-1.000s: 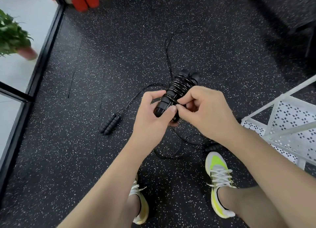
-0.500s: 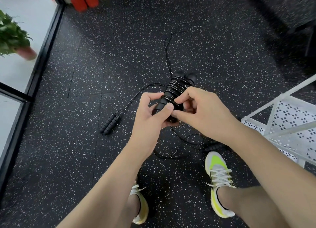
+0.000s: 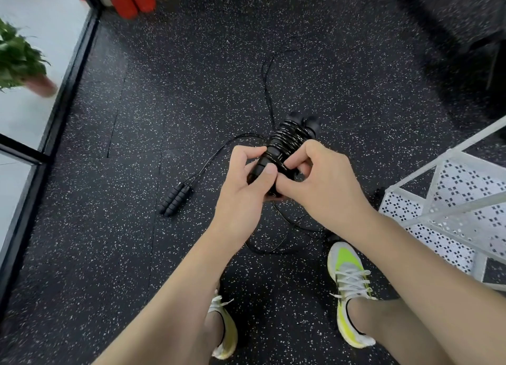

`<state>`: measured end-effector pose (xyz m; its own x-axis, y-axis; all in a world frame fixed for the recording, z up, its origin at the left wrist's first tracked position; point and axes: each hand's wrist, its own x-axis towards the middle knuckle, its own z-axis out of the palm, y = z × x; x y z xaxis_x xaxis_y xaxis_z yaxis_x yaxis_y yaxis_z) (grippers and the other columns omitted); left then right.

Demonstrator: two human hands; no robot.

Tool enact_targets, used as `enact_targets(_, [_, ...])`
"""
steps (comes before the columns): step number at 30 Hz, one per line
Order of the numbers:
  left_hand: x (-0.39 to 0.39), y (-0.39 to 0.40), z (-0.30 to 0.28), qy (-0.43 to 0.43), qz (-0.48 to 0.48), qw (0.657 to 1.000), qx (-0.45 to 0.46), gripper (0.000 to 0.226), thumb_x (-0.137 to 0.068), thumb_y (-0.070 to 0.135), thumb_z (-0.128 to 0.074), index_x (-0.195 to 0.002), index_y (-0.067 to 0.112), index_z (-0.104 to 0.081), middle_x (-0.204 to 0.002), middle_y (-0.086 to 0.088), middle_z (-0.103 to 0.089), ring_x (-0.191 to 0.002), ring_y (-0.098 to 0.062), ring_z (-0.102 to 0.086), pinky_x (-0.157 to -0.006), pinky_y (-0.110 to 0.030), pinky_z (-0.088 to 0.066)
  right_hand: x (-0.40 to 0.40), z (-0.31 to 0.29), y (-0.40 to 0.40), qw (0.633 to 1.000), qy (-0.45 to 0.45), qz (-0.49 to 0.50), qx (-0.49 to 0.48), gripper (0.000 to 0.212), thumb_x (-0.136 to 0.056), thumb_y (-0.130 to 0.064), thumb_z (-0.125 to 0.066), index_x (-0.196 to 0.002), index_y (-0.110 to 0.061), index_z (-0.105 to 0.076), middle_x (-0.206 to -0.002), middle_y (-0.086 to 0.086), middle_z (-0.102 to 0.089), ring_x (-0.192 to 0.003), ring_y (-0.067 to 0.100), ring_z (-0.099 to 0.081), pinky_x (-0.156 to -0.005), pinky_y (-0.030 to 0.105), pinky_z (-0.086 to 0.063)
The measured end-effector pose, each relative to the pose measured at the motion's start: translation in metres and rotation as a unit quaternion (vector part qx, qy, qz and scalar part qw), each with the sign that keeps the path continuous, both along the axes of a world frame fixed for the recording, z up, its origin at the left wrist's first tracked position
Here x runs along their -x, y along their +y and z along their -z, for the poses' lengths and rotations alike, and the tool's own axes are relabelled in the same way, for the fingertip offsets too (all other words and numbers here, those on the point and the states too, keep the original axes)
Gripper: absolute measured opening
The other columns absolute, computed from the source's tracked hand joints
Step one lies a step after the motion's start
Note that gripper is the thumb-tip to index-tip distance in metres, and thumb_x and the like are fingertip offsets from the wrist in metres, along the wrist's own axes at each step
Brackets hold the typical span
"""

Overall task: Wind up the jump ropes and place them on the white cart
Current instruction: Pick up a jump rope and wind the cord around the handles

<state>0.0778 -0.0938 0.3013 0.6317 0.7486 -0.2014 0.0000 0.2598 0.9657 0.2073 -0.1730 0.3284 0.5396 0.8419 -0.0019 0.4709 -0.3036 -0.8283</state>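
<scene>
Left hand [image 3: 241,189] clenched on wound jump rope [image 3: 284,143], held above floor [image 3: 164,104]; right hand [image 3: 320,184] pinches its loose cord end. Tuck end under a tight wrap, keep coils tensioned. White cart [image 3: 449,200] just right. Second rope [image 3: 175,200] on floor, unwound.

The floor [image 3: 191,77] looks like matt black rubber, rough and white-speckled. The wound rope [image 3: 284,140] is a glossy cord; the handles [image 3: 175,200] on the floor seem ridged matt foam. The cart [image 3: 451,200] is white perforated painted metal. The shoes [image 3: 347,282] look like cloth mesh.
</scene>
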Motion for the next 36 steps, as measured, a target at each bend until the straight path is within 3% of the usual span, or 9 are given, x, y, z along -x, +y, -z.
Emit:
enact_targets(2, [0.001, 0.001, 0.000, 0.004, 0.006, 1.000, -0.012, 0.019, -0.100, 0.020, -0.057, -0.118, 0.024, -0.053, -0.112, -0.006, -0.073, -0.098, -0.024, -0.070, -0.080, -0.039, -0.059, 0.002, 0.001, -0.001, 1.000, -0.001, 0.004, -0.004, 0.026, -0.080, -0.037, -0.079, -0.085, -0.020, -0.061, -0.063, -0.011, -0.048, -0.060, 0.002, -0.046, -0.055, 0.018, -0.036])
enact_targets(9, [-0.002, -0.001, -0.006, -0.021, -0.003, 1.000, -0.010, 0.021, -0.100, 0.015, -0.058, -0.119, 0.019, -0.050, -0.118, -0.019, -0.070, -0.102, -0.031, -0.070, -0.081, -0.042, -0.060, 0.000, -0.002, 0.003, 0.999, 0.013, 0.034, -0.024, 0.024, -0.085, -0.026, -0.077, -0.077, -0.025, -0.054, -0.061, -0.011, -0.047, -0.056, 0.001, -0.045, -0.055, 0.014, -0.038])
enact_targets(15, [-0.002, 0.000, -0.007, -0.019, -0.004, 1.000, -0.004, 0.021, -0.105, 0.006, -0.055, -0.122, 0.016, -0.048, -0.115, -0.017, -0.070, -0.098, -0.022, -0.070, -0.079, -0.033, -0.059, 0.007, 0.004, 0.002, 0.998, 0.026, 0.033, -0.042, 0.016, -0.090, -0.024, -0.072, -0.088, -0.017, -0.058, -0.058, -0.011, -0.046, -0.057, 0.003, -0.046, -0.055, 0.016, -0.039])
enact_targets(23, [-0.001, 0.001, -0.010, -0.025, -0.057, 0.998, 0.026, 0.029, -0.104, 0.002, -0.056, -0.129, 0.014, -0.047, -0.106, -0.007, -0.072, -0.094, -0.023, -0.072, -0.080, -0.042, -0.061, 0.002, -0.001, -0.003, 0.994, 0.091, -0.002, -0.061, 0.019, -0.089, -0.025, -0.072, -0.096, -0.024, -0.055, -0.080, -0.006, -0.063, -0.066, 0.001, -0.054, -0.065, 0.015, -0.044])
enact_targets(26, [-0.005, -0.003, -0.014, -0.029, -0.075, 0.996, 0.031, 0.035, -0.104, 0.005, -0.056, -0.134, 0.019, -0.045, -0.108, -0.004, -0.075, -0.098, -0.024, -0.074, -0.089, -0.053, -0.060, 0.002, 0.004, -0.004, 0.987, 0.124, 0.066, -0.078, 0.014, -0.094, -0.030, -0.065, -0.096, -0.026, -0.052, -0.080, -0.008, -0.063, -0.063, 0.007, -0.056, -0.067, 0.031, -0.052])
enact_targets(29, [-0.010, -0.011, -0.017, -0.012, -0.078, 0.997, 0.021, 0.041, -0.105, 0.011, -0.056, -0.141, 0.026, -0.043, -0.121, -0.007, -0.070, -0.104, -0.019, -0.073, -0.096, -0.049, -0.058, 0.003, 0.009, -0.006, 0.971, 0.196, 0.117, -0.074, 0.019, -0.093, -0.044, -0.062, -0.101, -0.031, -0.052, -0.086, -0.010, -0.065, -0.070, 0.007, -0.062, -0.073, 0.049, -0.058])
enact_targets(33, [-0.018, -0.024, -0.021, 0.020, -0.046, 0.999, -0.015, 0.049, -0.105, 0.015, -0.058, -0.146, 0.033, -0.038, -0.125, -0.003, -0.069, -0.110, -0.017, -0.070, -0.104, -0.044, -0.053, 0.004, 0.011, -0.013, 0.943, 0.287, 0.134, -0.101, 0.015, -0.099, -0.034, -0.061, -0.109, -0.028, -0.052, -0.104, -0.001, -0.066, -0.077, 0.007, -0.067, -0.058, 0.036, -0.058])
enact_targets(36, [-0.024, -0.034, -0.025, 0.027, -0.005, 0.998, -0.050, 0.058, -0.102, 0.012, -0.062, -0.147, 0.039, -0.037, -0.125, 0.003, -0.071, -0.113, -0.014, -0.069, -0.105, -0.043, -0.052, -0.002, 0.007, -0.026, 0.932, 0.308, 0.148, -0.118, 0.016, -0.098, -0.033, -0.064, -0.109, -0.027, -0.054, -0.101, -0.003, -0.068, -0.074, 0.015, -0.068, -0.064, 0.049, -0.061])
